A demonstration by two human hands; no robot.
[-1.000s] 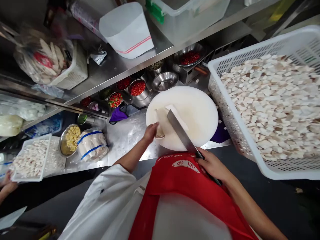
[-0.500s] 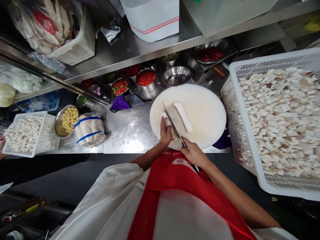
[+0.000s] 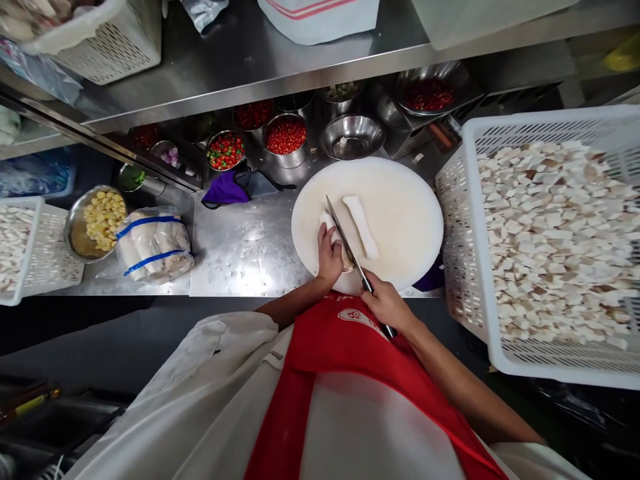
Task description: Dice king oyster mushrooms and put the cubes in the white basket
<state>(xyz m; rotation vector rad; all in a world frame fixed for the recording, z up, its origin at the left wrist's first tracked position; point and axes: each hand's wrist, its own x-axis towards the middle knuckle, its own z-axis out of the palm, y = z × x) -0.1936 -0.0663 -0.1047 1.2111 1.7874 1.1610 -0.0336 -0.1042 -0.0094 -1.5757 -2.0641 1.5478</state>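
On the round white cutting board (image 3: 410, 220), my left hand (image 3: 330, 256) is closed over a pale mushroom (image 3: 327, 220), most of it covered by the fingers. My right hand (image 3: 384, 297) grips the black handle of a knife (image 3: 345, 239). Its blade lies lengthwise along the mushroom's right side, tip pointing away from me; whether the edge is in the flesh I cannot tell. A long white mushroom slice (image 3: 361, 227) rests flat on the board just right of the blade.
A large white basket (image 3: 493, 307) of cut mushroom pieces stands at the right. Metal bowls with chopped chillies (image 3: 286, 137) line the back under a steel shelf (image 3: 250, 93). Left are a bagged pack (image 3: 155, 245), a bowl of yellow pieces (image 3: 104, 217) and another basket (image 3: 53, 247). A purple cloth (image 3: 225, 189) lies behind.
The view has shifted, so the left-hand basket is now cut off at the edge, and the co-worker's hand there is out of view. Both hands and the knife stay nearly in place over the board.
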